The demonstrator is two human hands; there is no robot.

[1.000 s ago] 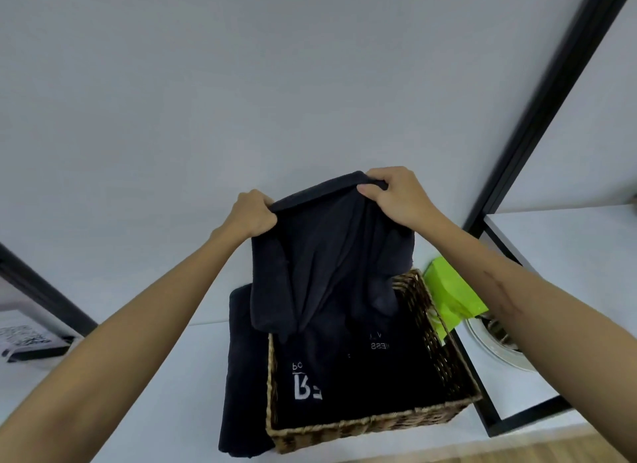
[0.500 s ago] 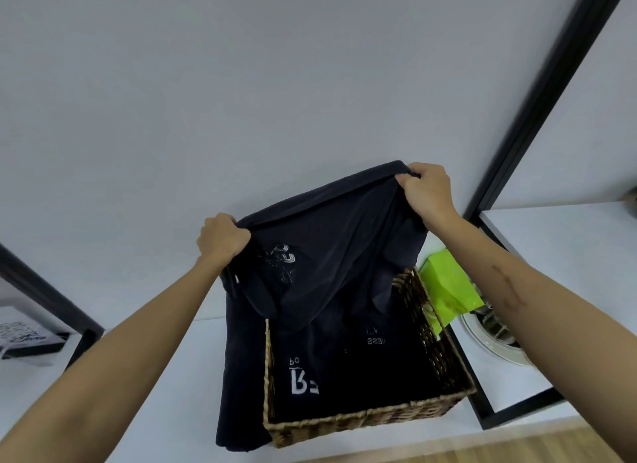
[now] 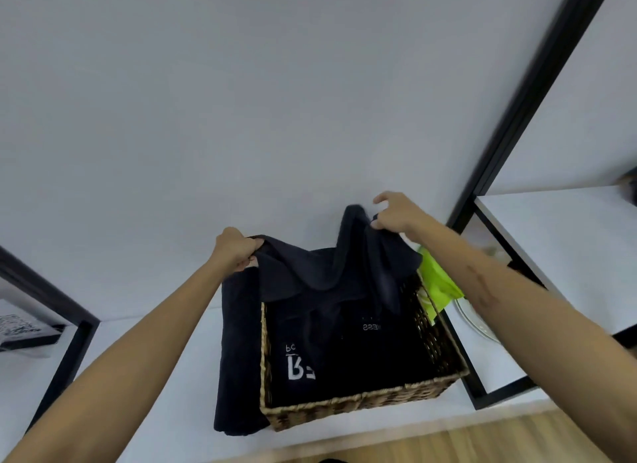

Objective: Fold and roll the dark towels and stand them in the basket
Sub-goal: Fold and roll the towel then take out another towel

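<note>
Left hand (image 3: 234, 250) and right hand (image 3: 396, 214) each pinch the dark towel (image 3: 331, 273); it sags above the basket (image 3: 362, 402), long axis hand-to-hand.

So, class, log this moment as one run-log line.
left hand: grips dark towel edge | right hand: pinches other edge | towel: held above wicker basket | stage: unfolded, not rolled

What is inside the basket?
Dark towels with white letters lie inside the basket. Both hands hold another towel over its back; what lies underneath is hidden.
</note>
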